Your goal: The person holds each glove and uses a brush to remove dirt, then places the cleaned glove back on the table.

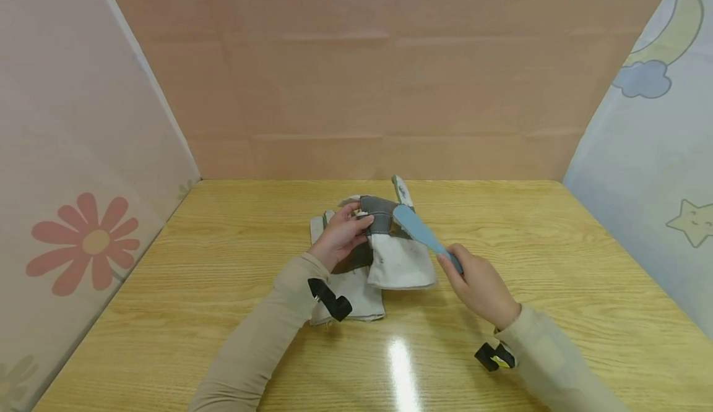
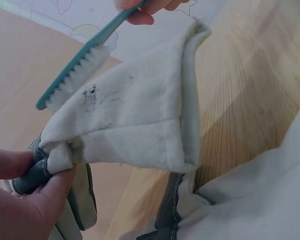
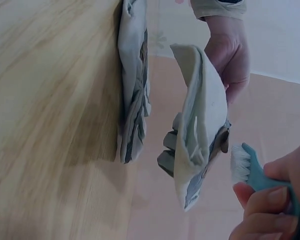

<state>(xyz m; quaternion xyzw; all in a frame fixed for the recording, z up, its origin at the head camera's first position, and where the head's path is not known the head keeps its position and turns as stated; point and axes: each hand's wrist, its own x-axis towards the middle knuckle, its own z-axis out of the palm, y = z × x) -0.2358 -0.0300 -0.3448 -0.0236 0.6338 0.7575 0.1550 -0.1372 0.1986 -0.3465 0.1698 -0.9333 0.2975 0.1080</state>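
My left hand pinches a white and grey work glove by its grey band, holding it up off the table. Dark smudges mark the white cuff in the left wrist view. In my right hand is a blue brush, gripped by its handle. Its white bristles face the glove, close to the smudged cloth. A second glove of the same kind lies on the table beneath the held one, partly hidden by it and by my left hand.
The wood-grain table spreads out on both sides of the gloves. A plain pinkish backdrop stands behind it. Printed sheets with a flower and a star wall the left and right sides.
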